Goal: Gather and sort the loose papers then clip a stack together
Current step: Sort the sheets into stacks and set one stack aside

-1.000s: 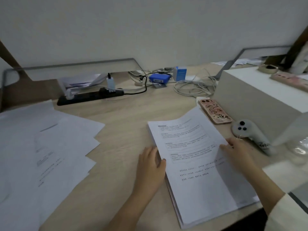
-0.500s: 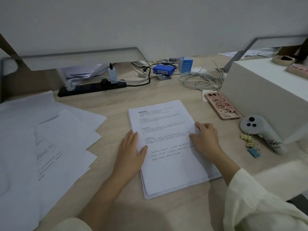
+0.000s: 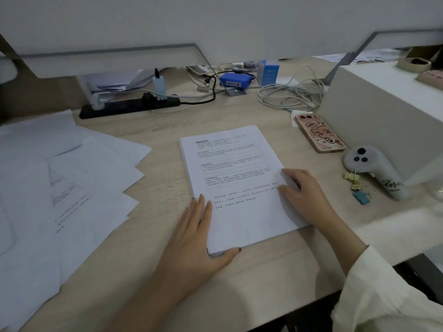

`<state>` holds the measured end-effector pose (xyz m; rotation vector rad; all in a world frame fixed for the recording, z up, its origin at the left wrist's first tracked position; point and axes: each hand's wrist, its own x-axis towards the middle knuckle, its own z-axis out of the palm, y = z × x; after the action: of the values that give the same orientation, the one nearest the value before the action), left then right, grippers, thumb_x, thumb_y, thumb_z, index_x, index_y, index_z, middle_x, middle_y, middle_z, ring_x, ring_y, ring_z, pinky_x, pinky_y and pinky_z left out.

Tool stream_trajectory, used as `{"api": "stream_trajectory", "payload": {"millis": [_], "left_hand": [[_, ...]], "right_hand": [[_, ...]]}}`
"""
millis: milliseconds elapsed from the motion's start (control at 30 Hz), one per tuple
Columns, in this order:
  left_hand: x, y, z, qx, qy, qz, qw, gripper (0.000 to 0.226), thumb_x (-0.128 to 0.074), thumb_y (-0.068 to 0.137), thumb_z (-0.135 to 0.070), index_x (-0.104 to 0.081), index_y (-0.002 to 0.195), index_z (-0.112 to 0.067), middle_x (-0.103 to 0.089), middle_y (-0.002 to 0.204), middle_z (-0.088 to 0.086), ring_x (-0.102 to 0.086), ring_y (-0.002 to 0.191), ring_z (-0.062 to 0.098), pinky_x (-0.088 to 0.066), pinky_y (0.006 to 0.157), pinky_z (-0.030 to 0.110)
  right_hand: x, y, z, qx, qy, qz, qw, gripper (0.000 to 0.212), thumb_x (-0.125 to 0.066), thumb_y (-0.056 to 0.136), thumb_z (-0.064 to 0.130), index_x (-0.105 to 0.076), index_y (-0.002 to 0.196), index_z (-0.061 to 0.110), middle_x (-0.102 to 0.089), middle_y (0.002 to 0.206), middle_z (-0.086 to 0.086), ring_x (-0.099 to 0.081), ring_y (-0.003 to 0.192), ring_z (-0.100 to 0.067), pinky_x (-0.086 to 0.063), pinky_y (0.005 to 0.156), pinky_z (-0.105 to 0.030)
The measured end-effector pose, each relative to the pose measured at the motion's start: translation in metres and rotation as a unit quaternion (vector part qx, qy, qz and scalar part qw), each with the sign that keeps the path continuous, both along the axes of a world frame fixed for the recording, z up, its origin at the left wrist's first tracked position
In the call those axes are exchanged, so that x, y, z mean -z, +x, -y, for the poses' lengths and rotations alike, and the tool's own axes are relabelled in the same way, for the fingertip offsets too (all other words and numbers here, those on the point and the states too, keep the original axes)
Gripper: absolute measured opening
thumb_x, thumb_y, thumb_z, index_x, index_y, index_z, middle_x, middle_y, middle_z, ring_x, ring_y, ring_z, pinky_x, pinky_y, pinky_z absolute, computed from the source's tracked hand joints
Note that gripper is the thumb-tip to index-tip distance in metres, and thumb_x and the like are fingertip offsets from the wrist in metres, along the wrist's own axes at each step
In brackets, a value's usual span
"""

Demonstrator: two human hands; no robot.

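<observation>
Leftmost: loose papers (image 3: 72, 188), fanned and overlapping on the desk (image 3: 263, 271), well apart from both hands.

Next: left hand (image 3: 194, 238), fingers straight and together, laid flat along the left edge of the stack (image 3: 239, 183); thumb spread along its near edge at the corner.

Centre: the stack, squared, flat on the desk, printed side up, between the two hands.

Next: right hand (image 3: 304, 190), fingers loosely bent and close together, tips resting on the top sheet at the stack's right edge; thumb hidden.

Right: binder clips (image 3: 357, 188), yellow and blue, on the desk beside a grey controller (image 3: 374, 168), near the right hand but apart from it.
</observation>
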<state>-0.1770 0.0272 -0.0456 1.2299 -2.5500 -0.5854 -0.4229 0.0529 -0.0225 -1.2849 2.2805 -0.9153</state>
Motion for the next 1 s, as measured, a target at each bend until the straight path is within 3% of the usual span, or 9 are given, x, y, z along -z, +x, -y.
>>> {"api": "stream_trajectory", "payload": {"millis": [67, 100, 167, 233, 633, 767, 867, 933, 1000], "left_hand": [[-0.002, -0.002, -0.002, -0.01, -0.024, 0.018, 1.0, 0.117, 0.007, 0.051, -0.091, 0.005, 0.146, -0.022, 0.013, 0.153, -0.01, 0.01, 0.143, 0.003, 0.021, 0.105, 0.007], [-0.006, -0.002, -0.002, -0.005, -0.032, 0.041, 0.999, 0.114, 0.002, 0.06, -0.089, -0.015, 0.148, -0.017, -0.006, 0.156, -0.004, -0.01, 0.144, 0.008, 0.01, 0.11, 0.012], [-0.009, -0.004, -0.002, -0.009, -0.014, 0.078, 0.997, 0.098, -0.008, 0.078, -0.078, -0.054, 0.129, -0.009, -0.048, 0.141, 0.008, -0.048, 0.128, 0.02, -0.013, 0.108, 0.025], [-0.009, -0.006, -0.001, -0.014, -0.006, 0.096, 0.995, 0.091, -0.01, 0.083, -0.073, -0.065, 0.117, -0.009, -0.061, 0.129, 0.008, -0.058, 0.118, 0.022, -0.02, 0.104, 0.029], [-0.009, -0.005, -0.003, 0.009, -0.003, 0.131, 0.991, 0.085, -0.007, 0.087, -0.069, -0.067, 0.116, -0.015, -0.061, 0.128, 0.002, -0.057, 0.12, 0.017, -0.036, 0.103, 0.026], [-0.023, 0.007, 0.005, 0.016, -0.035, 0.056, 0.998, 0.087, -0.005, 0.074, -0.079, -0.04, 0.138, -0.032, -0.025, 0.149, -0.02, -0.02, 0.135, -0.008, -0.007, 0.107, 0.012], [-0.029, 0.03, 0.016, -0.006, -0.052, 0.015, 0.999, 0.05, -0.033, 0.085, -0.052, -0.064, 0.113, -0.026, -0.062, 0.126, -0.009, -0.062, 0.11, 0.004, -0.031, 0.096, 0.01], [-0.034, 0.052, 0.024, -0.048, -0.053, 0.022, 0.997, 0.044, -0.036, 0.088, -0.043, -0.064, 0.116, -0.023, -0.06, 0.129, -0.005, -0.06, 0.114, 0.009, -0.035, 0.097, 0.013], [-0.035, 0.076, 0.033, -0.093, -0.089, -0.019, 0.991, 0.047, -0.031, 0.094, -0.044, -0.047, 0.134, -0.024, -0.037, 0.148, -0.01, -0.037, 0.134, 0.007, -0.017, 0.103, 0.013]], "right_hand": [[0.0, 0.0, -0.002, -0.01, -0.003, -0.002, 1.0, 0.043, -0.057, 0.088, 0.01, -0.05, 0.131, 0.009, -0.046, 0.137, -0.008, -0.043, 0.126, -0.022, -0.031, 0.105, -0.027], [0.0, 0.0, -0.002, -0.017, -0.003, -0.005, 1.0, 0.044, -0.058, 0.087, 0.01, -0.05, 0.13, 0.01, -0.046, 0.138, -0.008, -0.043, 0.126, -0.022, -0.031, 0.106, -0.028], [0.001, -0.001, -0.001, -0.026, -0.003, -0.01, 1.0, 0.044, -0.059, 0.086, 0.01, -0.051, 0.129, 0.01, -0.046, 0.138, -0.007, -0.043, 0.127, -0.022, -0.032, 0.107, -0.029], [0.002, -0.001, 0.001, -0.029, -0.004, -0.016, 0.999, 0.043, -0.06, 0.086, 0.009, -0.051, 0.128, 0.008, -0.047, 0.138, -0.008, -0.043, 0.127, -0.023, -0.032, 0.109, -0.032], [0.005, 0.0, 0.004, -0.041, 0.014, -0.063, 0.997, 0.04, -0.053, 0.091, 0.013, -0.051, 0.131, 0.01, -0.042, 0.144, -0.006, -0.038, 0.132, -0.026, -0.028, 0.111, -0.034], [-0.014, 0.018, 0.013, -0.019, 0.002, -0.057, 0.998, 0.042, -0.051, 0.092, 0.013, -0.047, 0.133, 0.011, -0.043, 0.143, -0.011, -0.038, 0.131, -0.028, -0.029, 0.106, -0.033], [-0.033, 0.049, 0.026, -0.076, -0.01, -0.041, 0.996, 0.041, -0.049, 0.094, 0.014, -0.046, 0.135, 0.015, -0.042, 0.144, -0.005, -0.037, 0.133, -0.021, -0.026, 0.104, -0.023], [-0.041, 0.077, 0.038, -0.123, -0.004, -0.017, 0.992, 0.04, -0.048, 0.094, 0.018, -0.046, 0.134, 0.019, -0.041, 0.144, -0.002, -0.037, 0.133, -0.016, -0.024, 0.098, -0.017], [-0.048, 0.108, 0.052, -0.169, 0.011, 0.022, 0.985, 0.038, -0.048, 0.095, 0.021, -0.046, 0.133, 0.024, -0.039, 0.144, 0.001, -0.037, 0.132, -0.014, -0.024, 0.094, -0.017]]}}
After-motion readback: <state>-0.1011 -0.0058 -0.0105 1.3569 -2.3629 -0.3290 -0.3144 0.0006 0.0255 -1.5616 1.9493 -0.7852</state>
